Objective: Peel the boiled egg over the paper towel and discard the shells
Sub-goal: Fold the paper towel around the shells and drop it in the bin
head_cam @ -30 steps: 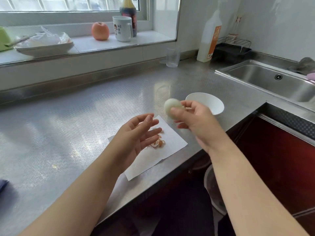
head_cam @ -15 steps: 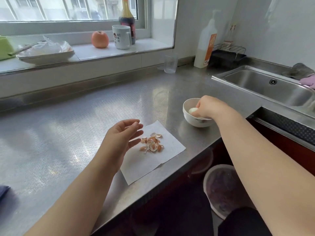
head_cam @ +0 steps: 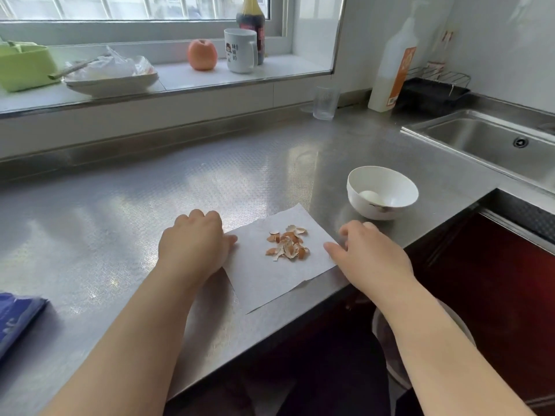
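The peeled white egg (head_cam: pixel 368 194) lies inside the white bowl (head_cam: pixel 357 202) on the steel counter. A white paper towel (head_cam: pixel 270 277) lies near the counter's front edge with a small heap of brown shell pieces (head_cam: pixel 288 244) in its middle. My left hand (head_cam: pixel 192 244) rests knuckles up on the towel's left edge, fingers curled at the paper. My right hand (head_cam: pixel 369 253) touches the towel's right edge with its fingertips. Whether either hand has pinched the paper I cannot tell.
A sink (head_cam: pixel 492 142) lies at the right. A glass (head_cam: pixel 325 103) and a white bottle (head_cam: pixel 393 61) stand at the back. The windowsill holds an apple (head_cam: pixel 202 54), a mug (head_cam: pixel 240 51) and a plate (head_cam: pixel 111 82). A bin (head_cam: pixel 390 361) sits below the counter edge. A blue cloth (head_cam: pixel 15 319) lies far left.
My right hand carried the peeled egg to the bowl, left it there, and came back to the towel's right edge. My left hand dropped onto the towel's left edge.
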Demonstrator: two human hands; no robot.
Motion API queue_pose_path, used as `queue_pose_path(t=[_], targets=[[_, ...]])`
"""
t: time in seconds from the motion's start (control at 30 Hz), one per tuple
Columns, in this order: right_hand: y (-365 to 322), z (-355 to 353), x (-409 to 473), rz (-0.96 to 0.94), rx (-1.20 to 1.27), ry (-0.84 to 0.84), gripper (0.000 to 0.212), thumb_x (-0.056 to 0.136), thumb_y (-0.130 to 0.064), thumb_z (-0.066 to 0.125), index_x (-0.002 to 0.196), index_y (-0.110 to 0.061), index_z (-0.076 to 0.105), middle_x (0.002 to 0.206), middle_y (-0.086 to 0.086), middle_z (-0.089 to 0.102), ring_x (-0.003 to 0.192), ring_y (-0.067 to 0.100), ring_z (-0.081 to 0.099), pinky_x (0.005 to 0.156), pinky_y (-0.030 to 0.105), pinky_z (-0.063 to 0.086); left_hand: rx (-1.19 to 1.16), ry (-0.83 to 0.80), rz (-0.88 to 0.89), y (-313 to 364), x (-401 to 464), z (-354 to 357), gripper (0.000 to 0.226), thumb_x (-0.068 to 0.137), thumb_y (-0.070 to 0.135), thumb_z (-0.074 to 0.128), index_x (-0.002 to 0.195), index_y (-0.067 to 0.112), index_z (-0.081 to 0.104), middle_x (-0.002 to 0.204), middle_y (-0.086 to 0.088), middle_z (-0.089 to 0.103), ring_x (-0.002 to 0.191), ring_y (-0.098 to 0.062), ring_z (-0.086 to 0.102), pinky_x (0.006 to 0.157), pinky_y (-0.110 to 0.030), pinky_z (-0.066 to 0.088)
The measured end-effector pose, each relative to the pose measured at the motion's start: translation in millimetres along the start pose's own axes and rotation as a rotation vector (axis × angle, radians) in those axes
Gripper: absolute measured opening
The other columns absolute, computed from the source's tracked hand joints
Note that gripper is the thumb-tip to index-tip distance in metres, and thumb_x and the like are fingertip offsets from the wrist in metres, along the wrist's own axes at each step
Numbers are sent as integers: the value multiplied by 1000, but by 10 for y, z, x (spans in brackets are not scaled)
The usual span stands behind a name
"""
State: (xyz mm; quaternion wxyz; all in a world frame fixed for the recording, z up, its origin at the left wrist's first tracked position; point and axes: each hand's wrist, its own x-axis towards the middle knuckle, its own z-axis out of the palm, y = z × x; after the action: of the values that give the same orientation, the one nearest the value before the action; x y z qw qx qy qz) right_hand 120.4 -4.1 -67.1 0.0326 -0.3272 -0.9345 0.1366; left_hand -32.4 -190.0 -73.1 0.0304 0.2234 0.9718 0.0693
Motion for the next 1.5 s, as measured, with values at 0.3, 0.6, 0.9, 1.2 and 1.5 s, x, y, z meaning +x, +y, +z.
queue_pose_path(t=[0.3,0.6,0.9,1.2,1.5], targets=[[-78,135,74,25,146,48,14,91,-25,45,94,-21,58,104,2,57,93,24,56,74,34,44,-110,24,54,16,-16,-5,27,97,45,49,102,20,57,111,-2,59,104,-26,51,83,-37,43],[-51,133,137,65,148,22,15,90,-30,48,100,-22,56,105,-3,62,100,22,54,77,34,43,-447,-232,154,-9,-82,-261,16,94,33,56,109,38,55,89,5,61,71,-12,57,60,-27,43],[-89,143,112,-44,559,113,12,90,-33,55,93,-22,60,92,-11,62,88,13,56,72,30,42,-676,-330,175,-176,-20,-363,64,87,-14,30,131,21,60,122,5,66,90,-17,74,86,-35,60],[-172,232,-50,-284,767,123,6,92,-28,59,90,-23,62,78,-16,65,68,-10,54,64,4,38,-465,-248,330,-105,-32,-236,26,83,12,68,95,35,69,88,19,68,67,5,66,62,-17,51],[-248,293,-156,-338,731,3,9,95,-25,52,97,-30,60,88,-19,66,83,-8,57,68,5,40,-695,-99,370,45,63,-13,6,89,24,65,86,20,62,122,22,58,90,-3,67,76,-20,49]])
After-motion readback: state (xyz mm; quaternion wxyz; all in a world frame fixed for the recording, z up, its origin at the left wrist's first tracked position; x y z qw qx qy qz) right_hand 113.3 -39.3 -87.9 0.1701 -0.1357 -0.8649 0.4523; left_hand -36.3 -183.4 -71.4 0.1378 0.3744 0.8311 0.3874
